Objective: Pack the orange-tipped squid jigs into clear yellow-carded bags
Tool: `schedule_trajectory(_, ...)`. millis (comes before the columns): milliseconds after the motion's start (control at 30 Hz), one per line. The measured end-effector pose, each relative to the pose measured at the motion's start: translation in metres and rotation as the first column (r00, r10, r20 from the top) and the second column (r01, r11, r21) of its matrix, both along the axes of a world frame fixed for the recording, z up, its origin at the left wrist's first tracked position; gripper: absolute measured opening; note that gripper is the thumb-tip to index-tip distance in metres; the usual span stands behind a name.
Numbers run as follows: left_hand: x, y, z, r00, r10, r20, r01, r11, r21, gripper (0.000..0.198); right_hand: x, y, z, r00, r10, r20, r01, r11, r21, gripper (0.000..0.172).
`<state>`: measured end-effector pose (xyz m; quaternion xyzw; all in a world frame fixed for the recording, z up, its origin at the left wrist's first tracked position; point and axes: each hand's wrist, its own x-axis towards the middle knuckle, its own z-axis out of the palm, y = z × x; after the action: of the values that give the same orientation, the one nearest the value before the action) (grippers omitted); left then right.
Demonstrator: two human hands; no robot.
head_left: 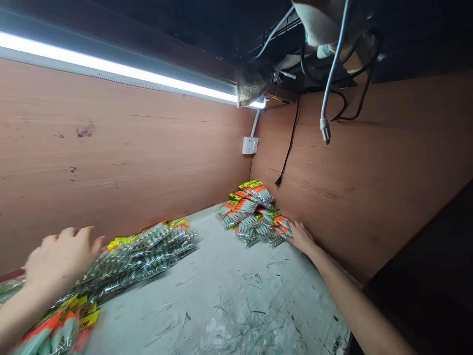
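My right hand is at the right end of a heap of clear packets in the far corner. Its fingers close on the edge of an orange-and-white packet; the thumb is mostly hidden. These packets have yellow header cards and hold what look like fishing lures. On the left, my left hand hovers over a long row of packets, thumb apart from the bent fingers, with nothing visible in it. Below that wrist lie more orange-and-pale packets, partly covered by the forearm.
The worn white tabletop carries scraps and scratches. Wooden panels rise behind and to the right. A lit tube lamp runs overhead. A white socket, a black plug and a hanging grey cable are near the corner.
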<state>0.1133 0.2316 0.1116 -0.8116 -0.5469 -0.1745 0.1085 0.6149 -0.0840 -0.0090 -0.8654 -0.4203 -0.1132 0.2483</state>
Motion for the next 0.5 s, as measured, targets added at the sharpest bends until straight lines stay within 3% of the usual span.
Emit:
schedule_trajectory(67,0.026,-0.04,0.005,0.989,-0.125,-0.083,0.125,0.992,-0.011,0.057,0.0,-0.001,0.002,0.999,0.019,-0.049,-0.018,1.0,0.019,0.029)
schedule_trajectory(133,0.049,-0.076,0.002,0.957,-0.29,0.018,0.29,0.951,-0.102,0.05,-0.002,-0.01,0.009,0.994,0.044,-0.097,-0.039,0.998,0.059,0.027)
schedule_trajectory(200,0.065,-0.104,-0.01,0.881,-0.427,0.205,0.469,0.85,-0.242,0.047,-0.009,-0.022,0.019,0.987,0.064,-0.144,-0.047,0.992,0.121,0.028)
schedule_trajectory(267,0.078,-0.125,-0.025,0.794,-0.448,0.411,0.595,0.709,-0.377,0.044,-0.025,-0.033,0.029,0.978,0.083,-0.193,-0.044,0.978,0.202,0.035)
schedule_trajectory(333,0.092,-0.144,-0.037,0.715,-0.339,0.611,0.679,0.544,-0.492,0.042,-0.054,-0.036,0.037,0.959,0.137,-0.248,-0.06,0.954,0.292,0.043)
schedule_trajectory(400,0.106,-0.164,-0.043,0.623,-0.122,0.772,0.751,0.367,-0.548,0.048,-0.094,-0.029,0.044,0.921,0.243,-0.306,-0.12,0.921,0.371,0.048)
schedule_trajectory(467,0.119,-0.185,-0.044,0.493,0.137,0.859,0.828,0.229,-0.512,0.068,-0.144,-0.014,0.048,0.813,0.401,-0.424,-0.187,0.867,0.461,0.047)
schedule_trajectory(500,0.124,-0.194,-0.044,0.421,0.263,0.868,0.867,0.164,-0.47,0.076,-0.169,-0.005,0.049,0.686,0.494,-0.534,-0.182,0.828,0.531,0.046)
